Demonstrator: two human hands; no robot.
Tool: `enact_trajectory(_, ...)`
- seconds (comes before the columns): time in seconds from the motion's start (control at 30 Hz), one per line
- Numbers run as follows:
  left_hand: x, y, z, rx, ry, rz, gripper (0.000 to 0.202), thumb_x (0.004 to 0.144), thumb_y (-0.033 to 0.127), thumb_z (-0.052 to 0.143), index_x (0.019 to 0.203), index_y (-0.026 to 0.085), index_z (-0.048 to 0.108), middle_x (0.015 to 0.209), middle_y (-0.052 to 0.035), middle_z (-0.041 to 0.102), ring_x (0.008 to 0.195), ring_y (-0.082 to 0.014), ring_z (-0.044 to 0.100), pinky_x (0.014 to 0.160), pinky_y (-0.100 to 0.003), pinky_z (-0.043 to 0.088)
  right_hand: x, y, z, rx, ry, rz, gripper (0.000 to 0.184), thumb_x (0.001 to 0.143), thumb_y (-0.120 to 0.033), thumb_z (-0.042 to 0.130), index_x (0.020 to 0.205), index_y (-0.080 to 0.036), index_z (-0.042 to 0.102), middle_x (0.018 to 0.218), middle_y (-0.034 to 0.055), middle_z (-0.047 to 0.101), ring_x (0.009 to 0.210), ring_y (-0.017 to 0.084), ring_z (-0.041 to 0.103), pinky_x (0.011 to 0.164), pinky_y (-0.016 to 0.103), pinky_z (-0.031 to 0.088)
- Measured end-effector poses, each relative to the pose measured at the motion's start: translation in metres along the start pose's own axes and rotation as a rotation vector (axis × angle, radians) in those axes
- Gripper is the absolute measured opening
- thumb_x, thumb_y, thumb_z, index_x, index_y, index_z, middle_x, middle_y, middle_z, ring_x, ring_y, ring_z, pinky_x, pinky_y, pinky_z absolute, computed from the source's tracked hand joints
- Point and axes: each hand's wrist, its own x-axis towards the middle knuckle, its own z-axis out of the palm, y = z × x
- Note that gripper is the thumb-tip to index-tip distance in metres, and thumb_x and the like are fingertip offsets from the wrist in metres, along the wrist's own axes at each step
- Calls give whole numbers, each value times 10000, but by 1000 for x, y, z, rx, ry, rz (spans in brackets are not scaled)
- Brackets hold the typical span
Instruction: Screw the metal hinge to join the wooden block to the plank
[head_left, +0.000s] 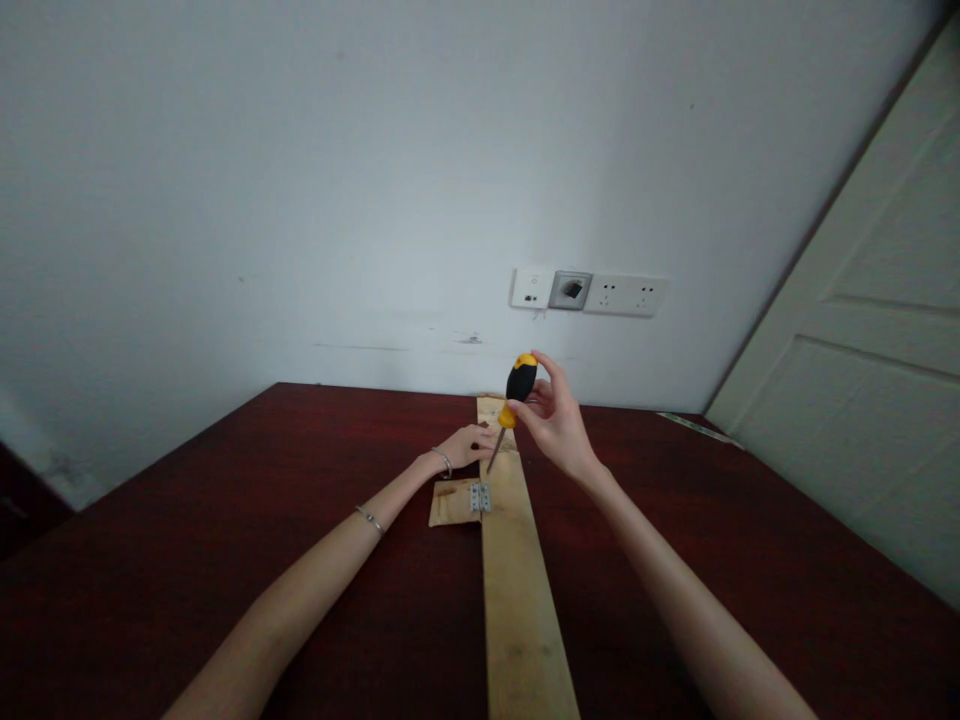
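Note:
In my right hand (pixel 557 420) is a screwdriver (pixel 521 380) with a black and yellow handle, its shaft slanting down to the left. The tip ends over a long wooden board (pixel 517 590), just beyond a metal hinge (pixel 481 497); I cannot tell whether it touches the wood. My left hand (pixel 466 446) lies at the board's left edge with fingers stretched onto it. The hinge spans the board and a small wooden piece (pixel 452 502) on its left. Several screw heads or holes dot the hinge, too small to tell apart.
The board lies lengthwise on a dark red table (pixel 337 620), its far end near a white wall (pixel 337 200). Wall sockets (pixel 625 295) are above the table's back edge. A pale panelled door (pixel 862 300) stands at the right. A thin printed strip (pixel 701 430) lies at the back right.

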Motion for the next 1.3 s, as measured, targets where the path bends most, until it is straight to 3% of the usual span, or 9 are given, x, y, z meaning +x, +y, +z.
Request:
enact_trajectory(0.33,-2,7,0,-16,1,-22,204,876,258,532,854,158,709,988,-47,663,954,-201,570,875,-293,406,-5,5,3,73,-155,-24,661,808,-272,617,1374,-306,277,962,38,567,801,155,589,708,332,538)
enact_trajectory(0.8,-2,13,1,-77,54,-15,193,854,254,555,773,143,691,816,-44,645,842,-191,572,799,-269,433,-7,8,4,18,-177,-22,655,823,-279,597,1385,-299,262,951,41,559,781,152,587,701,330,534)
enact_trajectory(1.3,-2,11,1,-68,37,-51,190,860,252,554,796,146,698,915,-46,645,882,-188,571,827,-277,418,-7,13,4,32,-180,-25,665,814,-268,606,1383,-303,264,968,42,553,784,151,588,705,334,542)
